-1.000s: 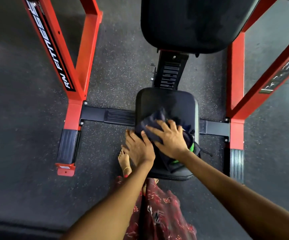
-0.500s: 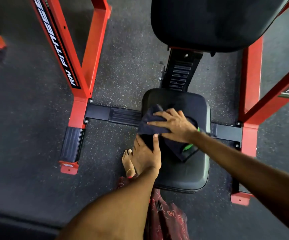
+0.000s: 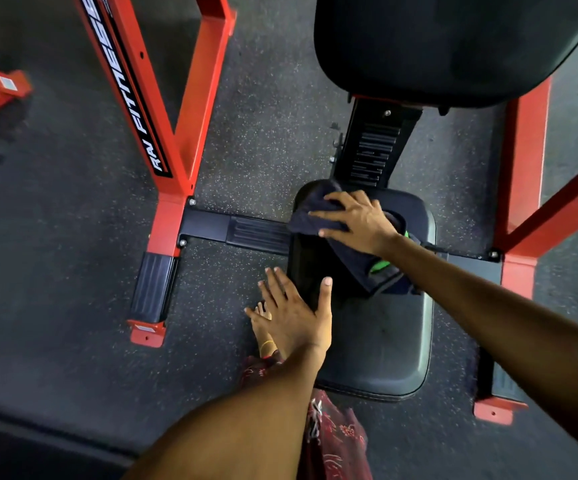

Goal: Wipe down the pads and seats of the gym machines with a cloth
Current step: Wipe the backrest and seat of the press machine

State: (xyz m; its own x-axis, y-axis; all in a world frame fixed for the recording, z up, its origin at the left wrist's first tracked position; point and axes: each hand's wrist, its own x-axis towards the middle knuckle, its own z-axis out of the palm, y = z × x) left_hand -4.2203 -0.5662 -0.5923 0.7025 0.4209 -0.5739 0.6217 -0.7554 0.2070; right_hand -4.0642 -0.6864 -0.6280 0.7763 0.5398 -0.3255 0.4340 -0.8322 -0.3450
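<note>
Fingers of my right hand (image 3: 356, 221) spread flat, pressing the dark cloth (image 3: 318, 216) onto the black seat (image 3: 384, 341) at its far end. Nearer, my left hand (image 3: 298, 313) rests straight-fingered on the seat's left edge.

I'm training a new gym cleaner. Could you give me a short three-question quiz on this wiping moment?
1. True or false: the cloth lies on the seat.
2. Which hand presses the cloth? A) left hand B) right hand
3. What colour is the frame?

Key: 1 true. 2 B. 3 red.
</note>
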